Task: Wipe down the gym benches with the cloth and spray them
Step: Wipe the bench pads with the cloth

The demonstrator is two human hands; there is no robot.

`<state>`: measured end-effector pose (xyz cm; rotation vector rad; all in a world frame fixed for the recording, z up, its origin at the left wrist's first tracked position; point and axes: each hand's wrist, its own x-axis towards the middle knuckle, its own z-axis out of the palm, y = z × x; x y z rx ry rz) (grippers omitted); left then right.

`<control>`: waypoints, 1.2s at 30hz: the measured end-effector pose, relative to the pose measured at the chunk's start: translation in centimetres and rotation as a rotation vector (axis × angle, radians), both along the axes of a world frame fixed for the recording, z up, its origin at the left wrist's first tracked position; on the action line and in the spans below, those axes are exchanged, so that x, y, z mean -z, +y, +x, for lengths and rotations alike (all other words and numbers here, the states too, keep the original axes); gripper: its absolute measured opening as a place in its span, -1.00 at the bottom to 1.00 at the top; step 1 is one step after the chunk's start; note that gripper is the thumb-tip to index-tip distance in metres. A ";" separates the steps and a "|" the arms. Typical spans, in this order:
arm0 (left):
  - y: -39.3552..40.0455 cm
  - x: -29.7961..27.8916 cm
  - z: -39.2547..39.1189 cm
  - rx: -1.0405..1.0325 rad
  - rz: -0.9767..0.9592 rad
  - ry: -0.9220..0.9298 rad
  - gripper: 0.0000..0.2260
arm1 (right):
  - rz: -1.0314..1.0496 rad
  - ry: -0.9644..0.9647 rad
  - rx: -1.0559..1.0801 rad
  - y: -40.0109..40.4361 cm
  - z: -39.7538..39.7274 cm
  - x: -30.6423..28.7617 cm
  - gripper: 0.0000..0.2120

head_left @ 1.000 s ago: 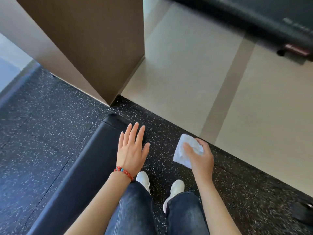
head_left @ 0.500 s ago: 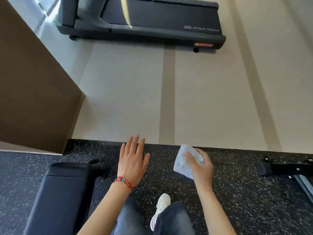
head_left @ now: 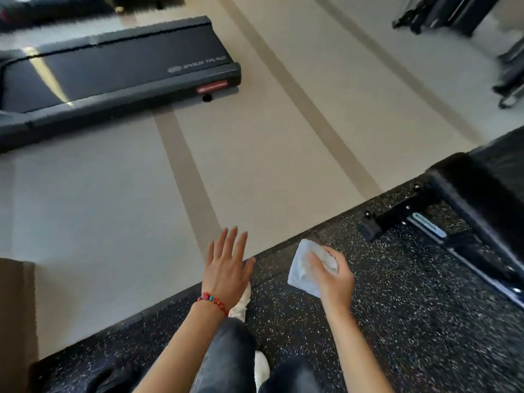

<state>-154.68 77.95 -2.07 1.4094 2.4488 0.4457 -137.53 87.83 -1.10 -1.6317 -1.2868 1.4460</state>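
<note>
Between wipes, your right hand (head_left: pixel 333 275) clutches the cloth (head_left: pixel 302 266), left hand (head_left: pixel 226 269) spread empty; next, reach the bench (head_left: pixel 487 194) at two o'clock.

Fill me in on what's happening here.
A person is walking across the speckled gym floor holding a white cloth in the right hand. The left hand is open and touches nothing. A black padded bench stands ahead on the right, not yet touched. No spray bottle is in view.
</note>
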 end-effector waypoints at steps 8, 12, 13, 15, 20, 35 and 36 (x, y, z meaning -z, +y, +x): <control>13.2 0.3 -1.6 0.308 -0.049 0.041 -0.51 | 0.005 -0.042 0.342 7.6 1.7 0.4 -0.80; 19.3 -0.3 -2.0 0.450 -0.056 0.078 -0.51 | 0.036 -0.086 0.498 10.8 2.1 -0.2 -0.83; 20.7 -0.5 -1.9 0.485 -0.051 0.073 -0.51 | 0.040 -0.092 0.530 11.5 2.3 -0.2 -0.80; 23.1 -0.6 -1.5 0.549 -0.040 0.059 -0.52 | 0.040 -0.094 0.600 12.6 3.0 -0.2 -0.78; 28.4 -0.3 1.0 0.662 -0.044 0.063 -0.49 | 0.048 -0.125 0.693 15.3 5.5 -0.1 -0.83; 48.0 -0.9 15.5 0.828 -0.035 0.124 -0.50 | 0.066 -0.132 0.742 33.2 19.5 -0.4 -0.77; 49.2 -1.2 16.3 0.835 -0.021 0.107 -0.51 | 0.065 -0.130 0.741 34.4 20.3 -0.5 -0.77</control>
